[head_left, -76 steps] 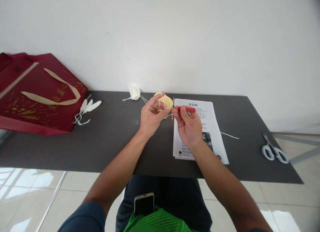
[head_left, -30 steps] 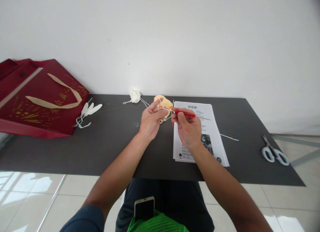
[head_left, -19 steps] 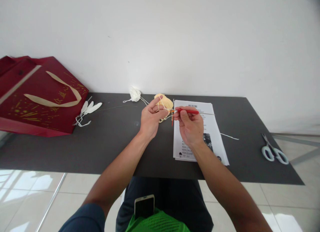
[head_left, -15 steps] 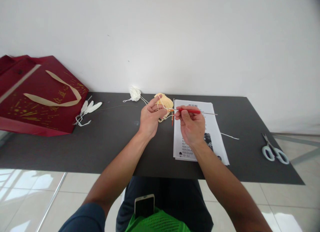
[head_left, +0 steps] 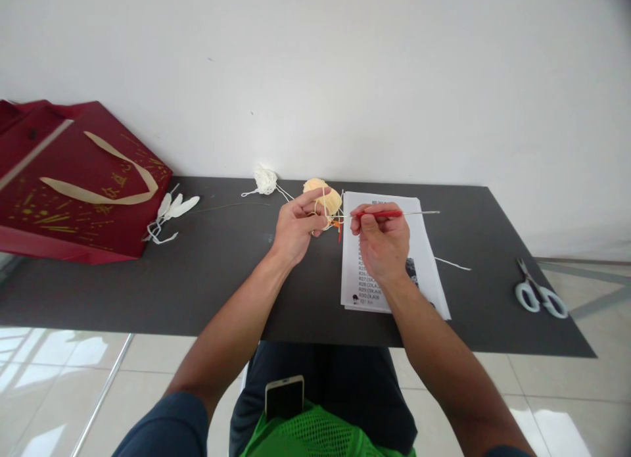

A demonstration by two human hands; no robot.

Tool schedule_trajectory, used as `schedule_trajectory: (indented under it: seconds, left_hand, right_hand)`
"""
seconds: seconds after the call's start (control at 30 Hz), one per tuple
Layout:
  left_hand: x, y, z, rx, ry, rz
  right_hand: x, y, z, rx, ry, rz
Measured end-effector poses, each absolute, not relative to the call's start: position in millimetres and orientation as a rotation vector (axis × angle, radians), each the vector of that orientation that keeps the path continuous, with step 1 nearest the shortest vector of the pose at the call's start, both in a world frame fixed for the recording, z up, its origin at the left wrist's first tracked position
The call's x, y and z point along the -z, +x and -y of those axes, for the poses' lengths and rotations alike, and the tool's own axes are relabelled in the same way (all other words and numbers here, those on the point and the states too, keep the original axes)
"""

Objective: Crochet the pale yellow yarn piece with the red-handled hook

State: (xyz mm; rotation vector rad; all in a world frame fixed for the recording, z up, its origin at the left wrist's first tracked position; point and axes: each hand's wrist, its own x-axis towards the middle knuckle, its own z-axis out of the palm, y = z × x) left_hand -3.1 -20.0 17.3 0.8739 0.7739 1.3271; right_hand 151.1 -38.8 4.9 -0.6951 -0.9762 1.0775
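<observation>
The left hand (head_left: 294, 228) pinches the yellow crochet piece (head_left: 327, 197), index finger extended; the right hand (head_left: 382, 240), knuckles up, grips the crochet hook (head_left: 394, 214) level.

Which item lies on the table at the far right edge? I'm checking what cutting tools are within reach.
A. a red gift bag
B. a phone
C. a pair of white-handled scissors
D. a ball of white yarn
C: the white-handled scissors lie alone near the right end of the dark table, well to the right of the printed sheet and apart from both hands.
</observation>
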Motion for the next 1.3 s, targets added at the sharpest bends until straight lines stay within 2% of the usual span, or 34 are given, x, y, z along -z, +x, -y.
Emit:
schedule_trajectory:
  seconds: [0.47, 1.03, 1.3]
  left_hand:
    - [-18.7, -5.4, 20.7, -1.271, 0.881, -0.748]
    - [-20.5, -8.7, 21.0, -1.188, 0.851, -0.682]
    - [-15.1, -4.1, 22.3, -1.303, 0.874, -0.731]
  right_hand:
    - [-4.6, 152.3, 41.2, -1.001, -0.654, 1.068]
    - [-9.6, 155.9, 38.0, -1.24, -0.654, 0.93]
    - [-5.4, 155.5, 35.9, -1.507, -0.613, 0.716]
